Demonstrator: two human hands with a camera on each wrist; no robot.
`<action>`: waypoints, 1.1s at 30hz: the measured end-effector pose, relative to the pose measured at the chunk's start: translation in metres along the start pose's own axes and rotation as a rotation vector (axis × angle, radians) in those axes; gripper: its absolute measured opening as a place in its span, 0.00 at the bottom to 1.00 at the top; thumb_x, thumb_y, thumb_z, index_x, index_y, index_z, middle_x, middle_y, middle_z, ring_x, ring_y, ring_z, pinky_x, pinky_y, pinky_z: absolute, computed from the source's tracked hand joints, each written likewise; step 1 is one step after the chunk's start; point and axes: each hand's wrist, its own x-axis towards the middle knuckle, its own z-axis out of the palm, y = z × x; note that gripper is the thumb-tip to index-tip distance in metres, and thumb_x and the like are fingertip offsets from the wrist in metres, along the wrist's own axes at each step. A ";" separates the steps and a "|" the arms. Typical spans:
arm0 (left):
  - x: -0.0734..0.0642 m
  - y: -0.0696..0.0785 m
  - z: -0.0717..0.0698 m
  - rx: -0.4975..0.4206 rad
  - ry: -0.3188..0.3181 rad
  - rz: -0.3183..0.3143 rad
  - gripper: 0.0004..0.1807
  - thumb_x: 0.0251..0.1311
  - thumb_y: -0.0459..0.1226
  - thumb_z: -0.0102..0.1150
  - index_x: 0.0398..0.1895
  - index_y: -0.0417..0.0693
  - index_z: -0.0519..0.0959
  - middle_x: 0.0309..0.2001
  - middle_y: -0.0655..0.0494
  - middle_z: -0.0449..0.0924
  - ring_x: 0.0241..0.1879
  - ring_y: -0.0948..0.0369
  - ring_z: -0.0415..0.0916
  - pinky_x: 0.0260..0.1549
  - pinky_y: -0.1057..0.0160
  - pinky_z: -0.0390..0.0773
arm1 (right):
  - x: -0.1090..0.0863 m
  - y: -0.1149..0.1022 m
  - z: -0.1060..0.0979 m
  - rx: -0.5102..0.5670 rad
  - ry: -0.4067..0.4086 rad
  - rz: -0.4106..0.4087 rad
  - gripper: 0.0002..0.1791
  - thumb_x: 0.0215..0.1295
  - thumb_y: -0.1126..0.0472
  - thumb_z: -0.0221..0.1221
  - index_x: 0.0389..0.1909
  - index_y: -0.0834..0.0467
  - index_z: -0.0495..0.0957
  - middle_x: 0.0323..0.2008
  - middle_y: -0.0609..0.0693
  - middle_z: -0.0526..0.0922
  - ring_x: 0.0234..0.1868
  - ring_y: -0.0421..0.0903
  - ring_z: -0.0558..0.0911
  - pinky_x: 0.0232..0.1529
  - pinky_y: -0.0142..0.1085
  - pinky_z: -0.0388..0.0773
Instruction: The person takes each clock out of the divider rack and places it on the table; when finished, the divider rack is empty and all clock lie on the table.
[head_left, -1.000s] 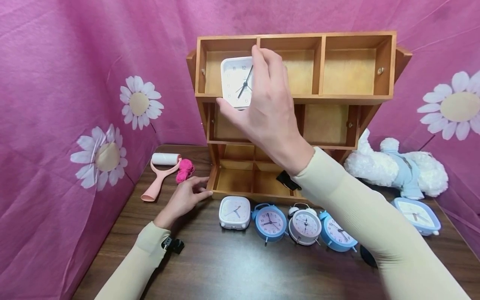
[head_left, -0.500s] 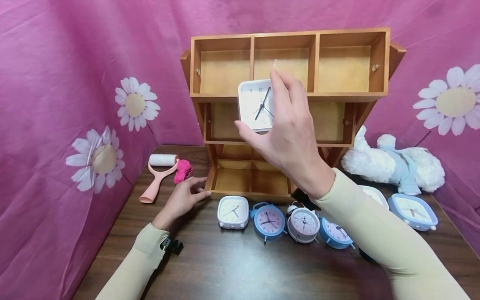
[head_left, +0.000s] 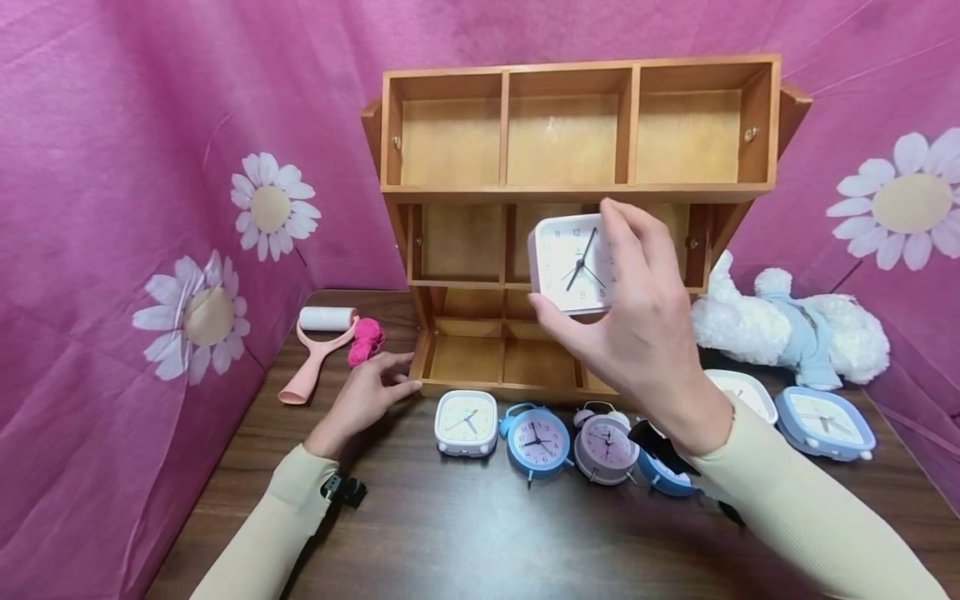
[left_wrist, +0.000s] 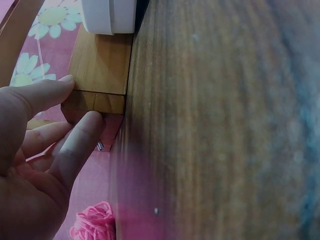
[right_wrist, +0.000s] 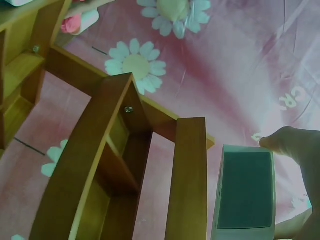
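My right hand (head_left: 645, 325) grips a white square alarm clock (head_left: 573, 267) by its side, thumb low and fingers on top. The clock is in the air in front of the middle tier of a three-tier wooden shelf (head_left: 577, 193), its dial facing me. The right wrist view shows a dark panel (right_wrist: 247, 190) on the clock, apart from the shelf's wood. Down on the table, my left hand (head_left: 367, 396) holds the shelf's lower left front corner between thumb and fingers; the left wrist view shows the wooden corner (left_wrist: 100, 65) there.
In front of the shelf stand a white clock (head_left: 465, 423), a blue twin-bell clock (head_left: 538, 442), a greyish one (head_left: 606, 450) and a half-hidden blue one (head_left: 663, 471). Right lie more clocks (head_left: 825, 423) and a plush toy (head_left: 810, 337). Left are a lint roller (head_left: 318, 354) and pink yarn (head_left: 366, 340).
My right hand has carried the white clock from the top left compartment down and right, to before the middle tier. The left hand stays at the shelf corner.
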 end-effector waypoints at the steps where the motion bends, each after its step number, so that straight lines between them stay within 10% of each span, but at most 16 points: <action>1: 0.001 -0.002 0.001 0.004 0.000 -0.004 0.33 0.65 0.52 0.82 0.67 0.44 0.88 0.46 0.50 0.92 0.40 0.62 0.91 0.42 0.64 0.83 | -0.004 0.002 -0.002 0.004 0.007 0.009 0.56 0.54 0.47 0.80 0.80 0.69 0.70 0.71 0.73 0.77 0.70 0.67 0.79 0.69 0.60 0.80; 13: 0.003 -0.011 0.002 0.015 -0.023 -0.006 0.32 0.67 0.53 0.80 0.68 0.45 0.87 0.47 0.53 0.92 0.42 0.64 0.91 0.43 0.66 0.83 | -0.047 0.033 -0.024 -0.034 0.000 0.074 0.56 0.53 0.41 0.77 0.79 0.67 0.73 0.71 0.73 0.78 0.69 0.70 0.78 0.79 0.42 0.75; 21: 0.000 0.027 -0.009 0.004 -0.042 -0.045 0.31 0.68 0.46 0.79 0.68 0.39 0.86 0.49 0.46 0.92 0.43 0.57 0.92 0.47 0.57 0.86 | -0.075 0.048 -0.038 -0.069 -0.030 0.116 0.59 0.64 0.23 0.65 0.79 0.68 0.73 0.70 0.75 0.78 0.68 0.72 0.78 0.77 0.20 0.60; 33: -0.001 0.013 -0.004 -0.006 -0.017 -0.024 0.31 0.67 0.50 0.80 0.67 0.41 0.87 0.48 0.46 0.91 0.42 0.58 0.92 0.44 0.59 0.85 | -0.107 0.059 -0.059 -0.115 -0.071 0.134 0.64 0.66 0.15 0.57 0.77 0.70 0.74 0.66 0.77 0.78 0.64 0.71 0.77 0.76 0.14 0.53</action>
